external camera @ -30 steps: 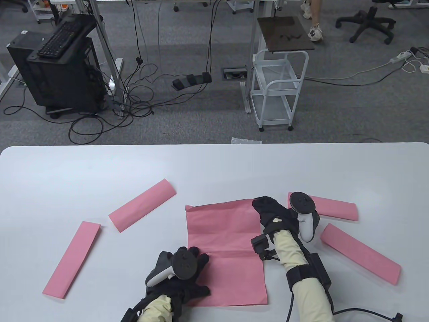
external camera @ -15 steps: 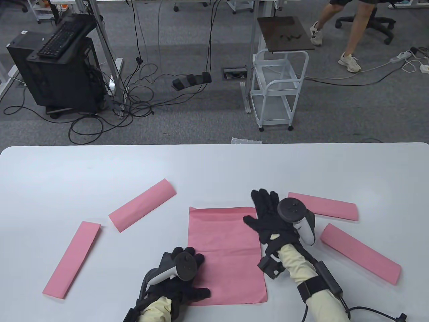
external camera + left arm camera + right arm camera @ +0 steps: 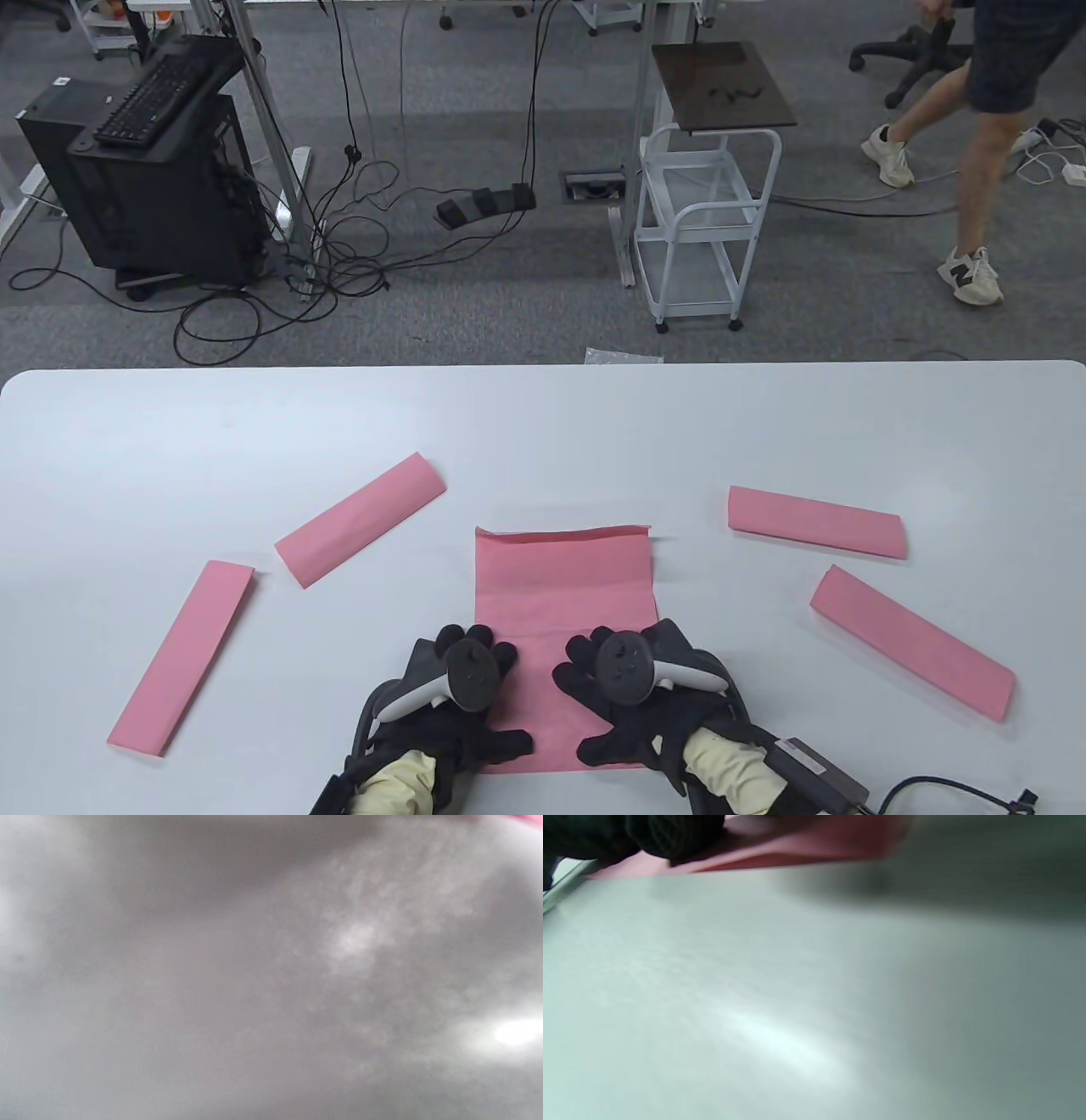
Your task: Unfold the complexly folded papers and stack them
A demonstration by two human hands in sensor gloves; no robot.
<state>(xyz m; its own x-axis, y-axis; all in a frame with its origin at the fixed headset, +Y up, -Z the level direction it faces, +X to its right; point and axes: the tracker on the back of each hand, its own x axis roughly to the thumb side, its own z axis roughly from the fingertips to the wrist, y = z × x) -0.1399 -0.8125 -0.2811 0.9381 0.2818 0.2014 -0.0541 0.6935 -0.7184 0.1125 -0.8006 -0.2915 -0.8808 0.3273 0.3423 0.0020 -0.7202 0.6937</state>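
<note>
A partly unfolded pink sheet (image 3: 564, 577) lies flat on the white table (image 3: 543, 424) at the front centre, its far edge still folded over. My left hand (image 3: 475, 679) rests flat on its near left part. My right hand (image 3: 611, 688) rests flat on its near right part, fingers spread. Several folded pink strips lie around: two on the left (image 3: 361, 518) (image 3: 182, 658) and two on the right (image 3: 814, 520) (image 3: 912, 643). The right wrist view shows a dark fingertip (image 3: 674, 836) on the pink sheet (image 3: 797, 849). The left wrist view is a grey blur.
Beyond the table's far edge are a white cart (image 3: 704, 229), a computer tower with a keyboard (image 3: 144, 170), floor cables and a walking person (image 3: 976, 153).
My right hand has moved from the sheet's far right corner back to its near right part, beside the left hand. The sheet now lies flatter. The left hand has barely moved.
</note>
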